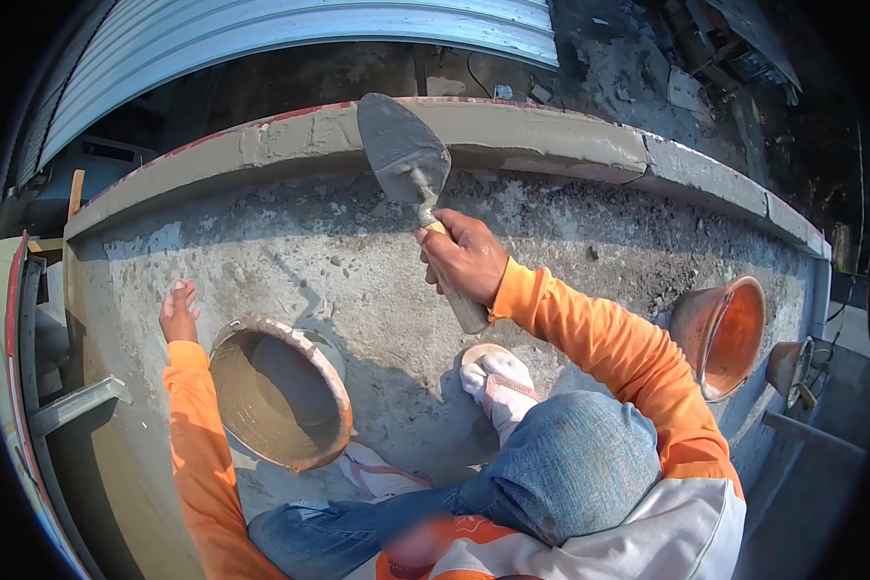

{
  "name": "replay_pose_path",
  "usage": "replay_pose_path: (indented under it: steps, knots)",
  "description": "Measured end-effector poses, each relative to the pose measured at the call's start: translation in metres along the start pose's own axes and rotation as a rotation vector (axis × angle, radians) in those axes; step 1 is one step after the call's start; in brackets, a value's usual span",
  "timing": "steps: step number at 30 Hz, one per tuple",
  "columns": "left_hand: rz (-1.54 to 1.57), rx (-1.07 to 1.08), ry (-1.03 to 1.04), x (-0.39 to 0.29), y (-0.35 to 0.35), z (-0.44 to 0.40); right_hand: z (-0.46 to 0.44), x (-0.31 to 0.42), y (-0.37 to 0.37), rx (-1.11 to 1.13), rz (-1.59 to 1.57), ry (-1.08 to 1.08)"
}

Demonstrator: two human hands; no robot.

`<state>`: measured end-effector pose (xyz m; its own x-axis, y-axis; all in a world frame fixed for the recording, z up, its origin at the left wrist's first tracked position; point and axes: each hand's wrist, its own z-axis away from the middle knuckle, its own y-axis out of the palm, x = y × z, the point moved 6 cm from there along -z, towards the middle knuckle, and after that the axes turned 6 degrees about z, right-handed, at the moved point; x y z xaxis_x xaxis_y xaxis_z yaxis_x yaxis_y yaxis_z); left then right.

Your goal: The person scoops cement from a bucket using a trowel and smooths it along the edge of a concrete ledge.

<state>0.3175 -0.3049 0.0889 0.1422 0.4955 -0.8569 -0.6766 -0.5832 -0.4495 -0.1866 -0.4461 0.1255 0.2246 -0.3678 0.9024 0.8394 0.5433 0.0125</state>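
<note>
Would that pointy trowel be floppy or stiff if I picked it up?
The trowel is probably stiff: its blade looks like flat metal. Gray paste near the handle might make that part slippery.

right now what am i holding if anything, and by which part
Your right hand holds a pointed trowel by its wooden handle, near the end closest to the blade. Your left hand holds nothing that can be seen.

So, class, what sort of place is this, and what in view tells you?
Probably a building site: the right hand grips a trowel, a mortar-smeared bucket stands near the left hand, and smooth grey render coats the ledge.
</note>
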Motion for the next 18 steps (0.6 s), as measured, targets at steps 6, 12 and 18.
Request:
replay_pose_path:
  steps: [6, 12, 18]
  knots:
    - [-0.018, -0.015, 0.062, -0.025, -0.01, 0.017, -0.058, 0.001, 0.049, 0.137, -0.207, 0.157]
    - [-0.002, -0.05, -0.016, 0.002, -0.033, 0.012, 0.01, -0.018, -0.067, -0.114, -0.361, 0.167]
    - [0.018, -0.013, -0.008, 0.001, -0.016, 0.001, 0.097, -0.051, -0.217, -0.482, -0.519, 0.176]
